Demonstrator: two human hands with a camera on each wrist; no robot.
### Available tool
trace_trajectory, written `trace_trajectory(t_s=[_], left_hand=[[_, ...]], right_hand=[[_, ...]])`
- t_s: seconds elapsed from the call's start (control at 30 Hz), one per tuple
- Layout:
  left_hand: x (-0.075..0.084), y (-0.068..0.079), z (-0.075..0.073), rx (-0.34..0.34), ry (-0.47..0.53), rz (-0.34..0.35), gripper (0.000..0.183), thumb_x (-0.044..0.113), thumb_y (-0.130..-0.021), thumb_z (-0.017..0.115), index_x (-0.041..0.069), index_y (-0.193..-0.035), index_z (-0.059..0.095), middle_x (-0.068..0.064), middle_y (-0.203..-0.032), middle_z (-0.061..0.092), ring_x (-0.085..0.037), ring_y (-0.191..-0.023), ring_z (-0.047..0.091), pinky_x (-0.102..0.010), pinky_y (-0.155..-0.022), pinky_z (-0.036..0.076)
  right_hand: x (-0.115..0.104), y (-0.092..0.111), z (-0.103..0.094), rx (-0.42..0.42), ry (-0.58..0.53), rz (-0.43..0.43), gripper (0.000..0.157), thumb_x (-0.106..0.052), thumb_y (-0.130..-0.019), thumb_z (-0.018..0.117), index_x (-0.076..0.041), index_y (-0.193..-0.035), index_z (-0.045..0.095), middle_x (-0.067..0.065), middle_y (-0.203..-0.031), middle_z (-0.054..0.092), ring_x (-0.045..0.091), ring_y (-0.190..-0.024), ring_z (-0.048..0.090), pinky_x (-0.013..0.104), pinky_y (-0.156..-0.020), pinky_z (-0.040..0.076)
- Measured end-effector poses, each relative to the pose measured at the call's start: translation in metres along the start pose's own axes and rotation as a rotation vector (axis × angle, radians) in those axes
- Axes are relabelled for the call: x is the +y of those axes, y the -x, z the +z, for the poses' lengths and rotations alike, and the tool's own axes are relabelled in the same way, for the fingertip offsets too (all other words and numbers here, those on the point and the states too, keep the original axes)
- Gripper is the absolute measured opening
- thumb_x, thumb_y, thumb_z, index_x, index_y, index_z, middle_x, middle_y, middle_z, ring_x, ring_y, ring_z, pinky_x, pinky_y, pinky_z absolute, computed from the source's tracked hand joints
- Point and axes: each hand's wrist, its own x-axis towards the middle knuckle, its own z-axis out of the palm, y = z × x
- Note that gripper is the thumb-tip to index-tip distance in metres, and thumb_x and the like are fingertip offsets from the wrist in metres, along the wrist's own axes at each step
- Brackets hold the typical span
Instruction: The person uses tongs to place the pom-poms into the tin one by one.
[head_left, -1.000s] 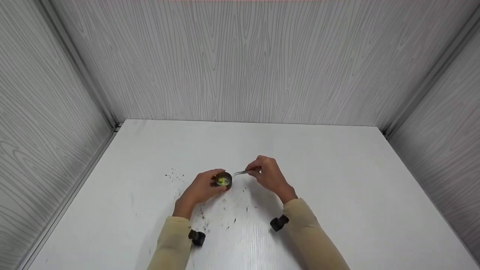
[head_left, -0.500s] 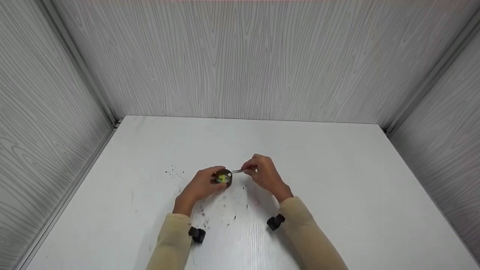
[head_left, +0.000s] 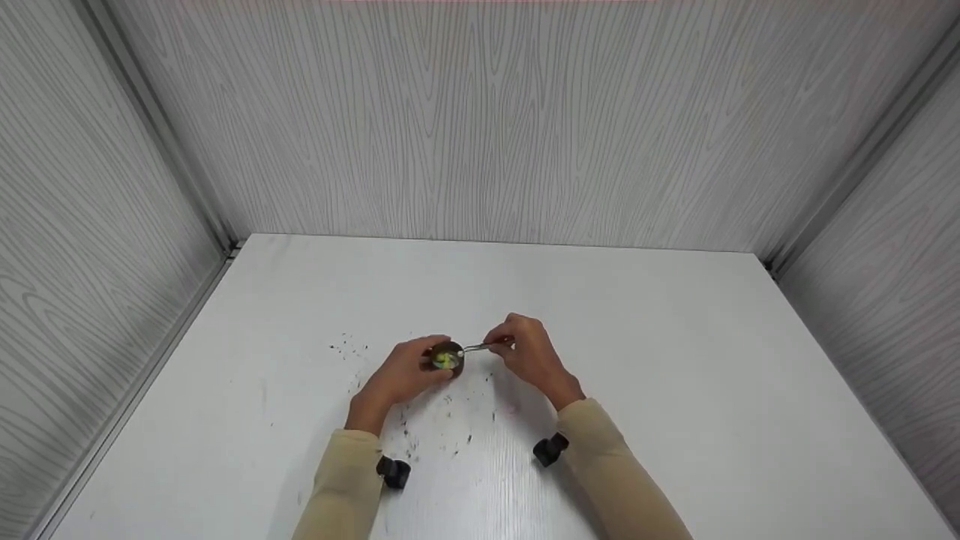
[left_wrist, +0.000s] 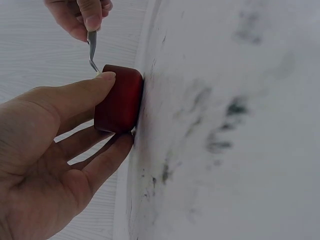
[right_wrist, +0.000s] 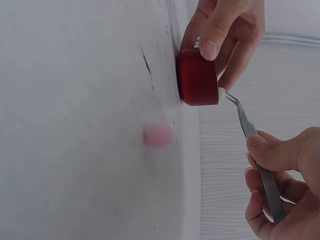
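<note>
My left hand [head_left: 401, 373] grips a small dark red cup [left_wrist: 120, 102] standing on the table, thumb on one side and fingers on the other. Yellow-green bits [head_left: 444, 358] lie inside the cup. My right hand [head_left: 531, 356] pinches grey bent-tip tweezers [right_wrist: 269, 187] between thumb and fingers. At the cup's mouth, the tweezer tips meet a small white piece [right_wrist: 222, 94], which seems caught between them. Whether that piece touches the rim I cannot tell. The cup's wall hides its contents in both wrist views.
The white table [head_left: 675, 360] bears scattered dark marks [head_left: 409, 439] in front of and left of the cup. A blurred pink spot [right_wrist: 159, 135] shows on it in the right wrist view. Grey wood-grain panels [head_left: 480, 120] enclose the back and both sides.
My right hand has moved slightly left, bringing the tweezer tips from just right of the cup to its mouth. A white piece now shows at the tips. The left hand holds the cup nearly still.
</note>
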Motion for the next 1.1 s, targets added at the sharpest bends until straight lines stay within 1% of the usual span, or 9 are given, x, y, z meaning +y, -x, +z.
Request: trace_trajectory(t_s=[0.13, 0.27, 0.47, 0.6, 0.83, 1.1], left_hand=[[0.001, 0.001, 0.0, -0.002, -0.01, -0.002, 0.057, 0.013, -0.096, 0.074, 0.008, -0.149, 0.054, -0.016, -0.149, 0.058, -0.037, -0.136, 0.058, -0.051, -0.114, 0.048], [0.001, 0.001, 0.0, 0.0, -0.022, -0.012, 0.058, 0.013, -0.096, 0.074, 0.008, -0.15, 0.053, -0.016, -0.15, 0.058, -0.037, -0.137, 0.057, -0.052, -0.115, 0.048], [0.004, 0.002, -0.001, -0.002, -0.001, -0.018, 0.058, 0.011, -0.096, 0.073, 0.007, -0.15, 0.052, -0.016, -0.15, 0.057, -0.037, -0.136, 0.058, -0.05, -0.114, 0.049], [0.004, 0.003, -0.001, -0.001, -0.005, -0.015, 0.058, 0.011, -0.096, 0.073, 0.006, -0.15, 0.052, -0.017, -0.15, 0.057, -0.037, -0.136, 0.058, -0.051, -0.113, 0.049], [0.005, 0.004, 0.0, -0.009, 0.003, -0.02, 0.058, 0.01, -0.096, 0.073, 0.007, -0.15, 0.052, -0.018, -0.151, 0.055, -0.038, -0.137, 0.057, -0.051, -0.113, 0.049], [0.003, 0.003, -0.002, -0.015, 0.0, -0.019, 0.058, 0.011, -0.096, 0.073, 0.007, -0.151, 0.052, -0.018, -0.152, 0.055, -0.038, -0.137, 0.057, -0.051, -0.113, 0.049]], right_hand=[[0.0, 0.0, 0.0, -0.01, 0.019, -0.002, 0.014, 0.008, -0.087, 0.076, -0.003, -0.092, 0.082, 0.01, -0.084, 0.07, 0.02, -0.083, 0.067, 0.032, -0.076, 0.061], [0.002, 0.001, 0.0, -0.01, 0.014, 0.0, 0.015, 0.009, -0.086, 0.076, -0.003, -0.091, 0.083, 0.009, -0.083, 0.07, 0.019, -0.083, 0.068, 0.031, -0.076, 0.061], [0.004, 0.002, -0.004, 0.03, 0.014, -0.053, 0.012, 0.009, -0.085, 0.077, -0.002, -0.089, 0.081, 0.012, -0.083, 0.069, 0.024, -0.083, 0.071, 0.033, -0.076, 0.064], [0.006, 0.005, -0.008, 0.021, -0.004, -0.044, 0.011, 0.008, -0.087, 0.076, -0.002, -0.092, 0.08, 0.013, -0.088, 0.072, 0.024, -0.086, 0.072, 0.035, -0.079, 0.064], [0.011, 0.01, -0.027, -0.035, -0.041, 0.023, 0.011, 0.002, -0.092, 0.073, -0.004, -0.098, 0.079, 0.011, -0.097, 0.079, 0.023, -0.09, 0.075, 0.039, -0.081, 0.063], [0.019, 0.021, -0.055, -0.065, -0.053, -0.003, 0.017, 0.001, -0.094, 0.071, -0.003, -0.109, 0.08, 0.011, -0.107, 0.079, 0.024, -0.096, 0.075, 0.038, -0.081, 0.063]])
